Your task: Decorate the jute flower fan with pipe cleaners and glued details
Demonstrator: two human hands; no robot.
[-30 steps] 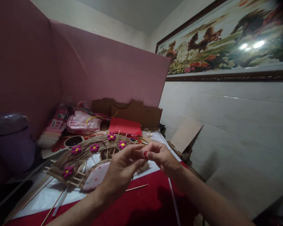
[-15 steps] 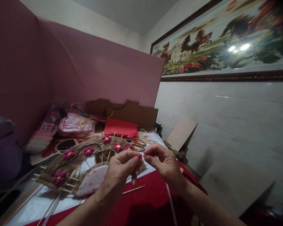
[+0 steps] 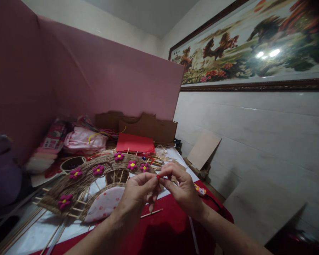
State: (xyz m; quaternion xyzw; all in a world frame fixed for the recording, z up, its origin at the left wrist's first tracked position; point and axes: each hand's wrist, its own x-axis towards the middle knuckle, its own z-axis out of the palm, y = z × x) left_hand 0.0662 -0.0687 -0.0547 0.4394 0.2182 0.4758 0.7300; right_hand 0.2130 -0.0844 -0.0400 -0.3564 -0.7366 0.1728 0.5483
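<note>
The small red piece [image 3: 158,176], its long axis too small to tell, sits between the person's left hand [image 3: 139,194] and right hand [image 3: 183,189], fingertips of both pinched on it, neither nearer, beside the flower-trimmed woven piece [image 3: 108,163].

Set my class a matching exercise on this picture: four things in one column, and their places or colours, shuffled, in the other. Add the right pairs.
Things
1. Small red piece
2. Raised flowers
3. Framed picture
4. Thin light stick

Places or colours
A. High on the pale wall
B. Magenta petals with yellow centres
C. Lying on the red cloth
D. At the fingertips of the left hand and right hand

Right pairs: 1-D, 2-B, 3-A, 4-C
</note>
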